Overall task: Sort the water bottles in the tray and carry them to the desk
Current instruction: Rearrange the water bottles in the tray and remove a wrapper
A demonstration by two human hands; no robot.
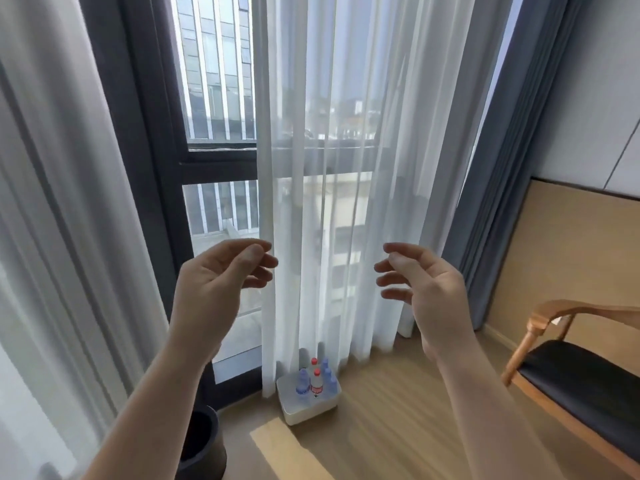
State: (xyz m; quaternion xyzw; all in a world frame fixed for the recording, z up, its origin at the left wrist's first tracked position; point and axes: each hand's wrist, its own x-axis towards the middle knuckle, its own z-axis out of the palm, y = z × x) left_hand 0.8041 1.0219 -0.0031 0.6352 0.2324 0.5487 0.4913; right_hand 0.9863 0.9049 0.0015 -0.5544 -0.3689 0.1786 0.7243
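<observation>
A white tray (308,408) stands on the wooden floor against the sheer curtain, far below my hands. Several small water bottles stand upright in it: some with blue caps and labels (302,382), two with red caps (316,381). My left hand (221,277) and my right hand (420,284) are raised in front of me at chest height, palms facing each other, fingers loosely curled. Neither hand holds anything, and both are well above the tray.
A sheer white curtain (329,202) covers a tall dark-framed window. A blue-grey drape (498,188) hangs at right. A wooden chair with a dark seat (581,386) stands at right. A dark round bin (202,441) sits on the floor at lower left.
</observation>
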